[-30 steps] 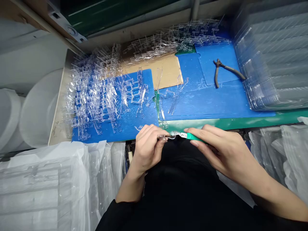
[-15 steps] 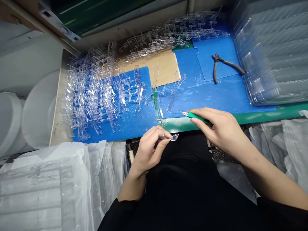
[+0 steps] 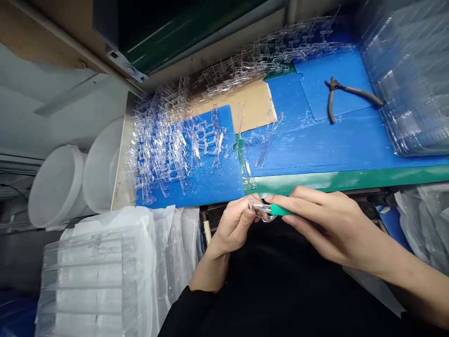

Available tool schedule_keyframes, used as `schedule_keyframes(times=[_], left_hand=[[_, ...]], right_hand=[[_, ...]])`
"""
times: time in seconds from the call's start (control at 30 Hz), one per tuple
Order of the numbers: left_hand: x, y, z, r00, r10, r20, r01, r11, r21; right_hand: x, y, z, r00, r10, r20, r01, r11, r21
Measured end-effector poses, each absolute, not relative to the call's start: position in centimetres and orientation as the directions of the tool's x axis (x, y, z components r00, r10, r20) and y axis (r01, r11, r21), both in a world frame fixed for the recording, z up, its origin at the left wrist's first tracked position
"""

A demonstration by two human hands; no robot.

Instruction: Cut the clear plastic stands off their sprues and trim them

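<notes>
Pinched between thumb and fingers, a small clear plastic part point(image 3: 268, 218) is in my left hand point(image 3: 235, 223), just off the bench's front edge. My right hand point(image 3: 329, 222) grips a green-handled craft knife point(image 3: 277, 210). Its metal blade end lies against the clear part, close to my left fingertips; the exact contact is hidden by the fingers. Beyond my hands, a few loose clear plastic pieces point(image 3: 264, 145) lie on the blue mat point(image 3: 326, 145).
Many clear plastic sprues point(image 3: 157, 145) are heaped at the bench's left, more point(image 3: 252, 61) along the back. Pliers point(image 3: 333, 100) lie open on the mat beside stacked clear trays point(image 3: 417, 93). Cardboard point(image 3: 256, 103) sits mid-bench. Wrapped trays point(image 3: 94, 271) stand lower left, white tubs point(image 3: 58, 182) behind.
My right hand has brought the knife left and down onto the clear part in my left hand. The whole view has shifted, so the bench appears further right.
</notes>
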State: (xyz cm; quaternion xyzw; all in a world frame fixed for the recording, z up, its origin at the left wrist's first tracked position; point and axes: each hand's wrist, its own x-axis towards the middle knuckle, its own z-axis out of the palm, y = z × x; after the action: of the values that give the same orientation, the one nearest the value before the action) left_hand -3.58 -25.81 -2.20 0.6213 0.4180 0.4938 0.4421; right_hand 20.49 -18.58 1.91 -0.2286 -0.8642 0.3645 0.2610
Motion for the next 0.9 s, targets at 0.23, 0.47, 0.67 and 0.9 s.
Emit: schedule_keyframes(times=[0.23,0.47,0.67,0.9], left_hand=[[-3.5,-25.6,-1.8,0.182,0.958,0.223,0.085,-0.242,0.967],[-3.3,-25.4,-1.6,0.196,0.950,0.241,0.050,-0.255,0.966],[-3.3,-25.5,-2.1,0.178,0.957,0.231,0.073,-0.247,0.966],[-3.7,-25.7,-2.9,0.166,0.961,0.220,0.079,-0.236,0.969]], right_hand=[[20.6,-18.6,2.3,-0.753,0.595,0.282,0.173,0.592,-0.787],[20.7,-18.6,2.8,-0.752,0.610,0.251,0.177,0.554,-0.814],[20.7,-19.1,2.4,-0.733,0.642,0.224,0.175,0.497,-0.850],[20.5,-19.8,2.4,-0.693,0.692,0.204,0.182,0.441,-0.879]])
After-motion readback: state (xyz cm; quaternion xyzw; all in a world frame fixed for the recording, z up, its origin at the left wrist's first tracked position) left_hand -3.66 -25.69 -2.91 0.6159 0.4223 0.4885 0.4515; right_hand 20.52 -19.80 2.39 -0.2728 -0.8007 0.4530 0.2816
